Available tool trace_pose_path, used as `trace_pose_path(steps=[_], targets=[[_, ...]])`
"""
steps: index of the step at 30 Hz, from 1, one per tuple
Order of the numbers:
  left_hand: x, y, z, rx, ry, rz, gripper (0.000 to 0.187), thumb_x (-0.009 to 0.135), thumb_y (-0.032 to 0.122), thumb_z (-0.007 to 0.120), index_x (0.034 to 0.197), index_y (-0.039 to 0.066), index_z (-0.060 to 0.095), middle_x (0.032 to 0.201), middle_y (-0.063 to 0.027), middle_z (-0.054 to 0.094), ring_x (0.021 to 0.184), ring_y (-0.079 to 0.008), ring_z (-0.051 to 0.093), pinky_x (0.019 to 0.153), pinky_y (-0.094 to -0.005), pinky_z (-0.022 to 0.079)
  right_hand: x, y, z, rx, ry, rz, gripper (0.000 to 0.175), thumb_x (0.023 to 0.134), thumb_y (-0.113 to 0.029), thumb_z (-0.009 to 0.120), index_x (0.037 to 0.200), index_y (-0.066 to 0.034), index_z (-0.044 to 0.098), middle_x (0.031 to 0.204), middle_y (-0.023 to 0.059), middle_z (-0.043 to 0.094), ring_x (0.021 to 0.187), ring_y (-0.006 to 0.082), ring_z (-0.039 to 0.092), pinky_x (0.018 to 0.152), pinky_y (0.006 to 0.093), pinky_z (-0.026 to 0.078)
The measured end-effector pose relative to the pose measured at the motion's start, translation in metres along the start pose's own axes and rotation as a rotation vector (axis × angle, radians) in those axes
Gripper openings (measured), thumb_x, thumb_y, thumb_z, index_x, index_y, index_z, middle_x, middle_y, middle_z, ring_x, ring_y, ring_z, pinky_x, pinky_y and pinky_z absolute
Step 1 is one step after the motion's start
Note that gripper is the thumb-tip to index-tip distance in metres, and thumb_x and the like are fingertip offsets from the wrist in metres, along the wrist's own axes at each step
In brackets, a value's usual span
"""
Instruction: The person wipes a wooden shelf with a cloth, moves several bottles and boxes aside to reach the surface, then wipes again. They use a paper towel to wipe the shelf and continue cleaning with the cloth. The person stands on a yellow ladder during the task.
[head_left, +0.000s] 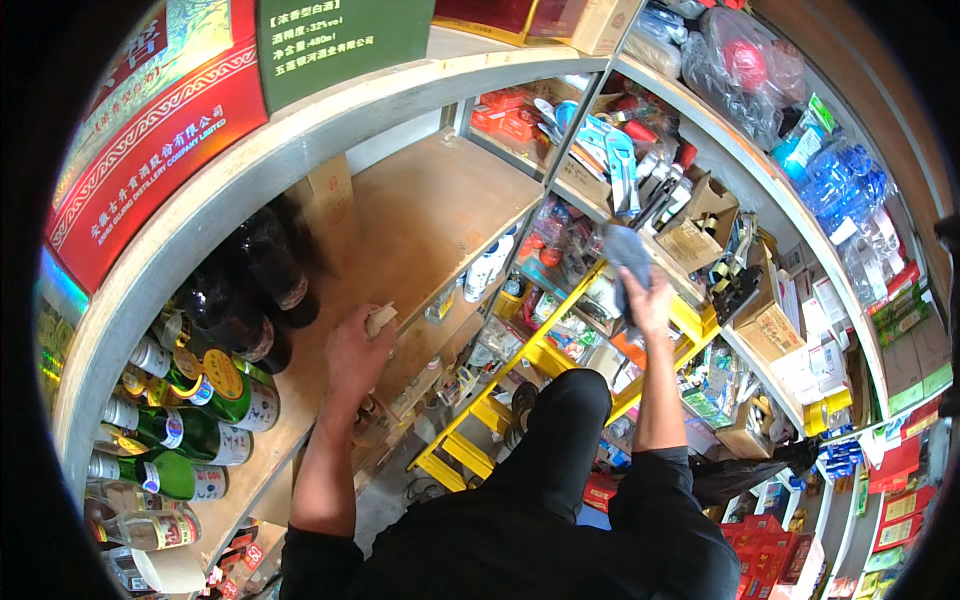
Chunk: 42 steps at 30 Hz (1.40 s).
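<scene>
My left hand is closed around a small, pale piece of what looks like folded cardboard. It is over the front edge of a brown wooden shelf board, whose surface looks dusty. In my right hand is a crumpled grey-blue cloth, slightly blurred, held in the air before the side shelves. Green glass bottles and large dark bottles stand on the same board, to the left of my left hand. Behind the dark bottles is a tan cardboard box.
A yellow metal stepladder stands below me, with one of my shoes near its rungs. Red and green liquor boxes sit on the shelf above. A grey metal post divides the shelving; tools in blue packaging and cartons crowd the right side.
</scene>
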<state>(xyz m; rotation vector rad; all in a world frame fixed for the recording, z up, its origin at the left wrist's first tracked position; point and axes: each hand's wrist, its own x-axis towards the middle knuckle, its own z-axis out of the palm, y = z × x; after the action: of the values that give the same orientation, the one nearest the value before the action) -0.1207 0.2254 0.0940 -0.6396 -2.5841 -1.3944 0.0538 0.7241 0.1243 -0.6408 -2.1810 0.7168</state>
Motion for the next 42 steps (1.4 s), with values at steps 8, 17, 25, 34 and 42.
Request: trace_pose_path(steps=[8, 17, 25, 34, 42], targets=[[-0.001, 0.005, 0.0, 0.086, -0.004, -0.053, 0.035, 0.095, 0.03, 0.078, 0.124, 0.011, 0.076, 0.102, -0.0235, 0.081, 0.098, -0.0464, 0.078, 0.089, -0.0557, 0.063, 0.118, -0.146, 0.159, -0.482, -0.033, -0.338, 0.05, 0.085, -0.041, 0.093, 0.111, 0.0007, 0.083, 0.109, 0.0238, 0.077, 0.103, 0.0425, 0.076, 0.091, 0.0517, 0.061], [0.0, 0.01, 0.0, -0.026, 0.008, -0.082, 0.034, 0.093, 0.028, 0.08, 0.123, 0.011, 0.078, 0.101, -0.023, 0.081, 0.098, -0.0451, 0.078, 0.086, -0.0535, 0.063, 0.177, -0.082, 0.272, -0.367, -0.325, -0.124, 0.093, 0.106, -0.066, 0.062, 0.17, -0.0034, 0.04, 0.177, 0.0288, 0.037, 0.156, 0.0456, 0.049, 0.131, 0.0499, 0.04], [-0.002, 0.003, -0.001, -0.083, -0.005, -0.115, 0.032, 0.093, 0.026, 0.079, 0.119, 0.008, 0.077, 0.1, -0.0235, 0.08, 0.095, -0.0457, 0.078, 0.084, -0.0526, 0.062, 0.076, -0.136, 0.256, -0.074, -0.501, -0.619, 0.054, 0.098, -0.033, 0.078, 0.147, -0.0115, 0.071, 0.142, 0.0209, 0.075, 0.13, 0.0425, 0.071, 0.119, 0.0498, 0.052], [-0.006, 0.002, -0.004, -0.089, 0.039, -0.084, 0.035, 0.092, 0.025, 0.08, 0.119, 0.004, 0.076, 0.099, -0.0242, 0.08, 0.095, -0.0464, 0.078, 0.082, -0.0538, 0.063, 0.032, -0.17, 0.246, -0.087, -0.66, -0.885, 0.064, 0.087, -0.005, 0.078, 0.15, -0.0066, 0.068, 0.156, 0.023, 0.065, 0.148, 0.0419, 0.059, 0.127, 0.0499, 0.046], [-0.001, 0.008, -0.001, -0.002, 0.031, -0.081, 0.035, 0.09, 0.022, 0.079, 0.122, 0.009, 0.076, 0.097, -0.0223, 0.08, 0.093, -0.0464, 0.078, 0.083, -0.0557, 0.064, 0.209, -0.108, 0.332, -0.532, -0.24, -0.093, 0.04, 0.1, -0.028, 0.065, 0.125, 0.0009, 0.076, 0.129, 0.0277, 0.078, 0.121, 0.043, 0.075, 0.109, 0.0531, 0.059]])
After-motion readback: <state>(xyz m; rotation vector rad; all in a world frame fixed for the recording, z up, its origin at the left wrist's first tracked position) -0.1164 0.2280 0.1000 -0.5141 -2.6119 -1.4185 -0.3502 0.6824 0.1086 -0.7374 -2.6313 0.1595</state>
